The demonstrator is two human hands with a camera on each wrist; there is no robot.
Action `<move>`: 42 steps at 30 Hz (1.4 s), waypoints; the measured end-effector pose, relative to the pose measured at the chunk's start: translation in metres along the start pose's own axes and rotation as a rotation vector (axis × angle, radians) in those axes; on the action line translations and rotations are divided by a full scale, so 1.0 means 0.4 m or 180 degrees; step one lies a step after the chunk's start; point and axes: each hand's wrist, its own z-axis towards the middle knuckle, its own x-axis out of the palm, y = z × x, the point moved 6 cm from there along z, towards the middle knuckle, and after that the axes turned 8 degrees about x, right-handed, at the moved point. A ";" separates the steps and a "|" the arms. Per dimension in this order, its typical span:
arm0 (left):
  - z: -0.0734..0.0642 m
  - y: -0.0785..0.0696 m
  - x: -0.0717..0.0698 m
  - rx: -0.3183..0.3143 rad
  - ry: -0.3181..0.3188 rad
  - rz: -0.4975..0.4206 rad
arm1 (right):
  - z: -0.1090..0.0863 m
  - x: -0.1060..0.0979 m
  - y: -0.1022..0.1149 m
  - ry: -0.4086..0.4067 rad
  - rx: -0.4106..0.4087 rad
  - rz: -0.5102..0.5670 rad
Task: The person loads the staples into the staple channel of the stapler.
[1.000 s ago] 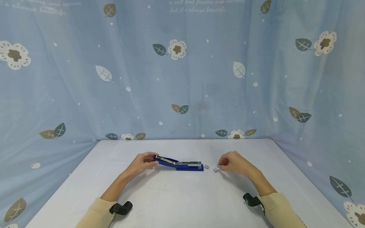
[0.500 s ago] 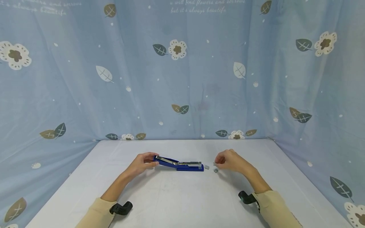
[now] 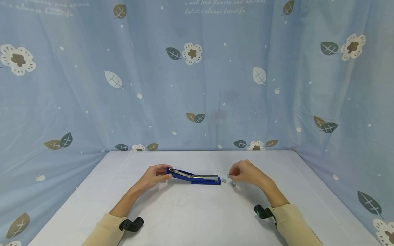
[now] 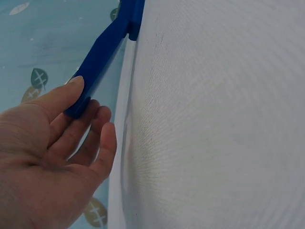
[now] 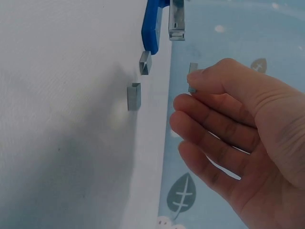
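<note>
A blue stapler (image 3: 205, 182) lies opened out on the white table, its metal staple channel (image 3: 207, 177) uncovered. My left hand (image 3: 155, 176) grips the end of its folded-back top arm (image 4: 102, 52), thumb on one side and fingers on the other. Between thumb and fingers my right hand (image 3: 246, 172) pinches a small strip of staples (image 5: 193, 76), just right of the stapler's front end. Two more short staple strips stay on the table: one strip (image 5: 145, 63) close by the stapler's tip, another strip (image 5: 134, 97) below the right hand.
The white table (image 3: 184, 218) reaches back to a blue patterned curtain (image 3: 197, 85) that also hangs along both sides. A black wrist camera (image 3: 131, 224) sits at the left sleeve, with a second wrist camera (image 3: 263, 212) at the right sleeve.
My right hand has moved left toward the stapler's front end, carrying the staple strip. The left hand and the stapler have stayed in place.
</note>
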 end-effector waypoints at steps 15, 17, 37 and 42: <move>-0.004 0.002 -0.003 -0.0020 -0.0012 0.0025 | 0.024 0.002 0.042 0.0017 0.0024 -0.0017; -0.004 0.002 -0.003 -0.0017 -0.0017 0.0015 | 0.026 0.004 0.049 0.0033 -0.0003 0.0014; -0.006 -0.007 -0.002 -0.0004 0.0005 -0.0039 | 0.049 0.033 0.065 0.0079 0.0000 0.0090; -0.005 -0.008 -0.001 -0.0007 -0.0018 -0.0038 | 0.053 0.036 0.074 0.0078 -0.0017 0.0116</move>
